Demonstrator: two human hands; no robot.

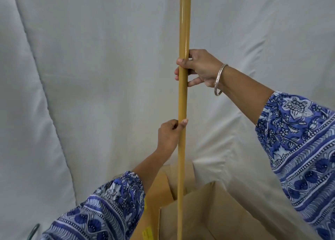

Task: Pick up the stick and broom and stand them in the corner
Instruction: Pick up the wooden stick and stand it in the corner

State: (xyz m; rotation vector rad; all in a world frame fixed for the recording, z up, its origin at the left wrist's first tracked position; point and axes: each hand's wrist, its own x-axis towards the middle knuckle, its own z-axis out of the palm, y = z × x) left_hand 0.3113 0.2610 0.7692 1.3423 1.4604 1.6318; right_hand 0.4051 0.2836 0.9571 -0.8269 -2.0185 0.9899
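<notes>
A long tan stick stands nearly upright in the middle of the view, running from the top edge down past the bottom edge. My right hand grips it higher up, fingers wrapped around the shaft, a silver bangle on the wrist. My left hand holds the stick lower down, thumb and fingers pinched on it. The stick's lower end passes in front of an open cardboard box and is cut off from view. No broom is visible.
A white cloth backdrop hangs behind everything in folds. A second cardboard flap stands left of the box. A dark green cord shows at the bottom left.
</notes>
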